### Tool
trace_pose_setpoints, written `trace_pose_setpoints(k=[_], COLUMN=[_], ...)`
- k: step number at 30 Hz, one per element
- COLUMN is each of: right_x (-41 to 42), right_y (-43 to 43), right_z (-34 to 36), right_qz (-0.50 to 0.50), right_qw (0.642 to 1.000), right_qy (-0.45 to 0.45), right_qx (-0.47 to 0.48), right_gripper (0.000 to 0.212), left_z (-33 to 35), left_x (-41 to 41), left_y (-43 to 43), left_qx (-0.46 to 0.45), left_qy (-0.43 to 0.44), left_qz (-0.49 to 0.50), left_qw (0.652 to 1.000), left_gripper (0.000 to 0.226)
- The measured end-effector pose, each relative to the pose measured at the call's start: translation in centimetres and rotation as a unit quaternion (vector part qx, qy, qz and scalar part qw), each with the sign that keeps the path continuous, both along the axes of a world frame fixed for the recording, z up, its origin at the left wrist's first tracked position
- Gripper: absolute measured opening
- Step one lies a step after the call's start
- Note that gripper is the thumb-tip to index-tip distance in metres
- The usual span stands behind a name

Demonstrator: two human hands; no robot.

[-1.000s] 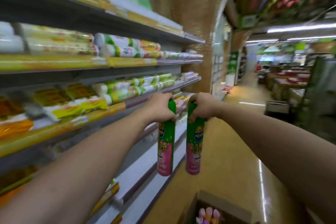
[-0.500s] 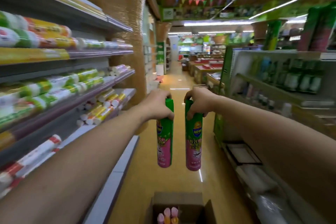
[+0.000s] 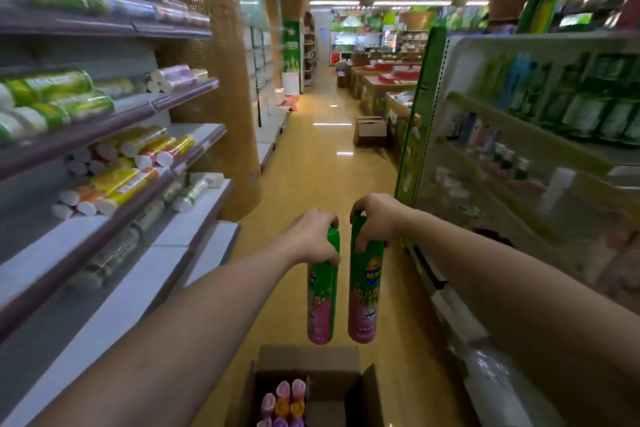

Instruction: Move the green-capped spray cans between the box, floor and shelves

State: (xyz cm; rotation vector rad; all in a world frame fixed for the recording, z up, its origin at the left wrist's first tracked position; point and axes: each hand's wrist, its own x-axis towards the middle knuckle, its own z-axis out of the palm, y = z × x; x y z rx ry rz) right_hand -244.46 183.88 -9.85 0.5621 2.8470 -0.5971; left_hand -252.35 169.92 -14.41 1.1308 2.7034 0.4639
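Two spray cans hang upright over the aisle floor (image 3: 322,184), side by side and just apart; the left hand (image 3: 317,236) grips the left can (image 3: 322,302) by its green top, the right hand (image 3: 375,222) curls round the cap of the right can (image 3: 365,291); directly beneath sits an open cardboard box (image 3: 308,357) with pastel caps (image 3: 284,402) showing; roll-stacked shelves (image 3: 114,163) flank the left side.

We see from one head-worn camera, looking forward and down the aisle, close above the open brown cardboard box (image 3: 341,362).
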Motion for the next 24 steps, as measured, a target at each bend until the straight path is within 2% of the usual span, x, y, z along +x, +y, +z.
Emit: trace_pose_setpoints(k=[6, 11, 14, 19, 24], right_x=[-4.9, -7.5, -8.3, -7.5, -5.2], right_y=[7.7, 11.0, 11.1, 10.0, 8.3], right_z=[-10.0, -21.0, -29.6, -45.4, -59.0], right_qz=[0.072, 0.054, 0.029, -0.009, -0.029], right_qw=[0.995, 0.992, 0.990, 0.980, 0.970], right_qy=[-0.071, -0.109, -0.129, -0.174, -0.197], right_qx=[0.014, -0.019, -0.040, -0.093, -0.136], right_gripper=[0.063, 0.059, 0.057, 0.064, 0.058], left_z=[-7.6, -17.2, -24.9, -40.9, -55.2], left_x=[-3.7, -6.1, -8.0, -8.1, -6.0], left_y=[7.1, 8.9, 9.2, 8.3, 6.7], left_qx=[-0.069, -0.099, -0.120, -0.129, -0.118], left_qy=[-0.083, -0.145, -0.172, -0.215, -0.241], left_qz=[0.065, 0.089, 0.087, 0.083, 0.088], left_qw=[0.992, 0.980, 0.974, 0.965, 0.959], left_gripper=[0.079, 0.073, 0.071, 0.053, 0.059])
